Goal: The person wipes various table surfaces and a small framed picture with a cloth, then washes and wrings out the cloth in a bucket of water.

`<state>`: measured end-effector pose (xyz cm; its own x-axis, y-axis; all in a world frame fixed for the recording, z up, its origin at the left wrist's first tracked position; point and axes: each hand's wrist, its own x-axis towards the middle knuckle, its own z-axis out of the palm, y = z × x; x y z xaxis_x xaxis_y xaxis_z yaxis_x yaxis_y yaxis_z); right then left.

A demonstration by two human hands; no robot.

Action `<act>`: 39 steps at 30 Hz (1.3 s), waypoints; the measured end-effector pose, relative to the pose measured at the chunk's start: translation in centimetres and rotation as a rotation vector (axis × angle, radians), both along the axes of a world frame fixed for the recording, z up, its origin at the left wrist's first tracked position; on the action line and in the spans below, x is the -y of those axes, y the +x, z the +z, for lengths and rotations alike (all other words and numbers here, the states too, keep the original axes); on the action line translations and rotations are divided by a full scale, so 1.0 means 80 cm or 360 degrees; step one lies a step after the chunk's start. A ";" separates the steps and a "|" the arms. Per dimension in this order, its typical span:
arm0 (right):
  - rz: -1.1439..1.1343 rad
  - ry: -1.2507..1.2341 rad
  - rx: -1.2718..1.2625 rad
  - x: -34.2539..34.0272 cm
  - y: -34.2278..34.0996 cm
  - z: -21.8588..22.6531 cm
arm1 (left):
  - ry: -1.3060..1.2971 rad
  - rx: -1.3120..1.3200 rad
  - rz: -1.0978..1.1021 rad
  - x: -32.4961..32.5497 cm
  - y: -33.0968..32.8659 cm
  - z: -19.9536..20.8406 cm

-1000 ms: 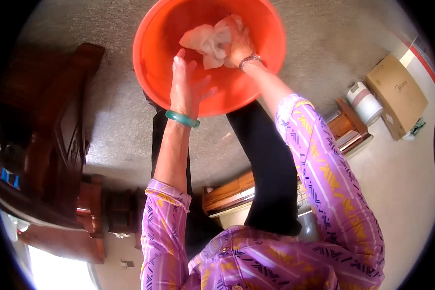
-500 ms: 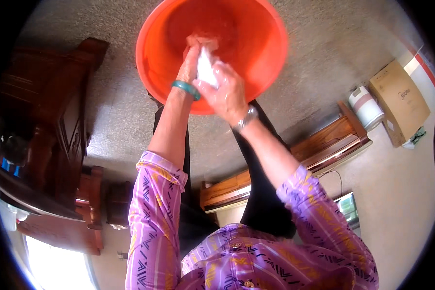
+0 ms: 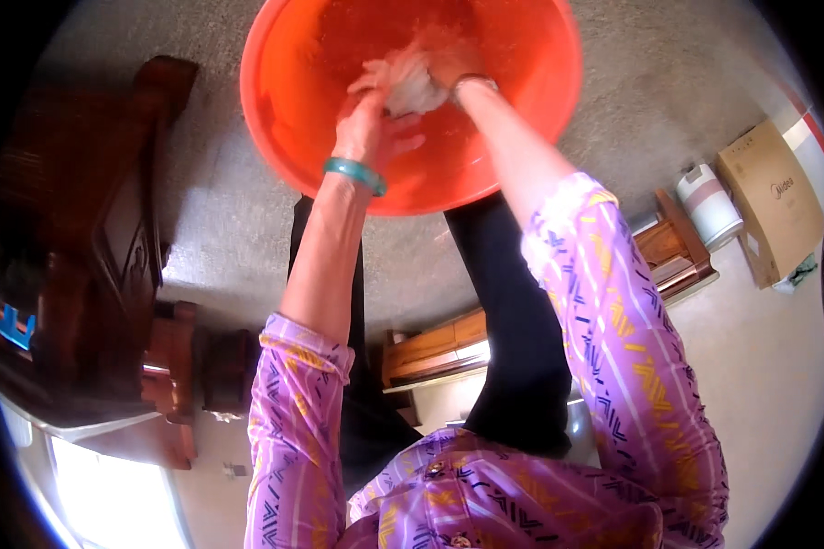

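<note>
Inside a large orange-red plastic basin (image 3: 258, 119), a wet whitish cloth (image 3: 414, 84) lies bunched between my two hands. My left hand (image 3: 368, 123), with a green bangle at its wrist, is closed on the cloth's left side, thumb toward the basin's middle. Deeper in, at the cloth's right side, is my right hand (image 3: 453, 64), wearing a metal band at the wrist. Its fingers are blurred and partly hidden, so its grip cannot be made out. Some water seems to be in the basin.
Dark carved wooden furniture (image 3: 82, 220) stands on the left. To the right are a wooden bench-like piece (image 3: 673, 247), a white cylindrical container (image 3: 708, 206) and a cardboard box (image 3: 769, 201). My black-trousered legs (image 3: 513, 320) straddle the near side of the basin.
My right hand has moved forward and down into the basin, its arm stretching further. The cloth has gone from upright between my palms to bunched lower and farther forward. The basin appears larger in view.
</note>
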<state>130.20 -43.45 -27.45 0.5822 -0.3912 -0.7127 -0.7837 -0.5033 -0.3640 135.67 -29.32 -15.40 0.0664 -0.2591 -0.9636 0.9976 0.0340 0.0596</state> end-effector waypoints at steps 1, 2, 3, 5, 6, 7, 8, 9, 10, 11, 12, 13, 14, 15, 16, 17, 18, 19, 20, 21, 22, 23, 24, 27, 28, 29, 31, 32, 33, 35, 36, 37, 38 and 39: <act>-0.0083 0.0239 -0.0106 -0.007 0.026 0.061 | -0.0029 -0.0046 -0.0024 -0.014 0.007 0.002; -0.0401 0.0565 -0.0041 -0.028 -0.014 0.030 | 0.0006 -0.0041 -0.0031 -0.031 0.011 -0.001; -0.0677 0.0750 0.0027 0.009 -0.052 0.012 | -0.0237 -0.0193 0.0104 -0.006 0.007 -0.010; -0.0525 0.0794 0.0653 -0.079 0.004 0.150 | -0.0263 -0.0344 0.0299 -0.053 0.020 -0.004; -0.0714 0.0858 0.0673 -0.094 0.020 0.198 | -0.0392 -0.0187 0.0523 -0.044 0.018 -0.014; -0.0398 0.0519 0.0805 -0.109 0.025 0.225 | -0.0734 -0.0230 0.0596 -0.060 0.020 -0.033; -0.0314 0.0512 0.0995 -0.116 0.038 0.259 | -0.1073 -0.0278 0.0666 -0.082 0.022 -0.048; -0.0285 0.0361 0.1053 -0.115 0.036 0.256 | -0.1210 -0.0247 0.0542 -0.076 0.016 -0.046; -0.0273 0.0229 0.1111 -0.119 0.031 0.248 | -0.1219 -0.0258 0.0539 -0.076 0.010 -0.048; -0.0245 0.0112 0.1051 -0.120 0.029 0.227 | -0.1235 -0.0145 0.0598 -0.078 0.005 -0.049; -0.0214 0.0001 0.1001 -0.117 0.030 0.195 | -0.1250 -0.0019 0.0655 -0.083 0.003 -0.048; -0.0219 -0.0008 0.0681 -0.102 0.022 0.153 | -0.0566 -0.0054 0.0449 -0.062 -0.005 -0.038; -0.0070 0.0128 0.0040 -0.078 0.035 0.123 | -0.0271 0.0020 0.0157 -0.056 -0.007 -0.022; -0.0023 0.0085 -0.0016 -0.058 0.037 0.103 | -0.0227 -0.0020 0.0145 -0.043 0.002 0.000; 0.0019 0.0060 -0.0066 -0.043 0.041 0.086 | -0.0163 -0.0056 0.0129 -0.036 0.014 0.018; 0.0182 -0.0245 -0.0116 -0.037 0.053 0.080 | -0.0150 -0.0053 0.0128 -0.033 0.021 0.026; 0.0190 -0.0256 -0.0119 -0.022 0.048 0.065 | -0.0158 -0.0031 0.0104 -0.024 0.023 0.030; 0.0118 -0.0215 -0.0018 -0.010 0.041 0.052 | -0.0156 -0.0008 0.0078 -0.021 0.022 0.031; 0.0049 -0.0186 0.0081 0.001 0.032 0.041 | -0.0169 -0.0012 0.0088 -0.016 0.021 0.031; -0.0324 0.0118 -0.0159 -0.033 0.047 0.072 | -0.0179 -0.0109 0.0185 -0.040 0.024 0.029; -0.0268 0.0151 -0.0036 -0.040 0.024 0.071 | -0.0289 -0.0218 0.0302 -0.030 0.023 0.025; -0.0211 0.0186 0.0091 -0.045 0.001 0.068 | -0.0440 -0.0299 0.0282 -0.025 0.021 0.017; -0.0167 0.0298 0.0721 -0.100 0.039 0.168 | -0.0325 -0.0268 0.0276 -0.067 0.028 0.018; -0.0259 0.0377 0.1054 -0.121 0.037 0.244 | -0.0713 -0.0027 0.0485 -0.057 0.025 0.001; -0.0271 0.0365 0.1055 -0.128 0.035 0.250 | -0.0854 -0.0330 0.0609 -0.069 0.026 -0.011; -0.0286 0.0363 0.1058 -0.138 0.034 0.257 | -0.0829 -0.0069 0.0529 -0.081 0.015 -0.014; -0.0268 0.0210 0.1092 -0.130 0.031 0.234 | -0.0804 0.0080 0.0585 -0.072 0.006 -0.011; -0.0293 0.0052 0.1206 -0.122 0.032 0.201 | -0.0785 -0.0016 0.0714 -0.065 0.005 -0.012; -0.0230 0.0008 0.0805 -0.112 0.026 0.169 | -0.0362 0.0144 0.0398 -0.058 -0.001 -0.008; 0.0026 0.0047 0.0015 -0.073 0.036 0.122 | -0.0210 0.0181 0.0375 -0.047 0.006 0.011; -0.0020 -0.0096 0.0430 -0.065 0.043 0.106 | -0.0202 0.0074 0.0320 -0.052 0.012 0.011; 0.0257 0.0016 -0.0234 -0.048 0.055 0.107 | -0.0191 0.0073 0.0323 -0.053 0.015 0.014; 0.0262 0.0020 -0.0237 -0.040 0.046 0.088 | -0.0193 0.0054 0.0244 -0.051 0.018 0.018; 0.0366 -0.0189 0.0097 -0.017 0.025 0.062 | -0.0235 0.0025 0.0176 -0.035 0.015 0.019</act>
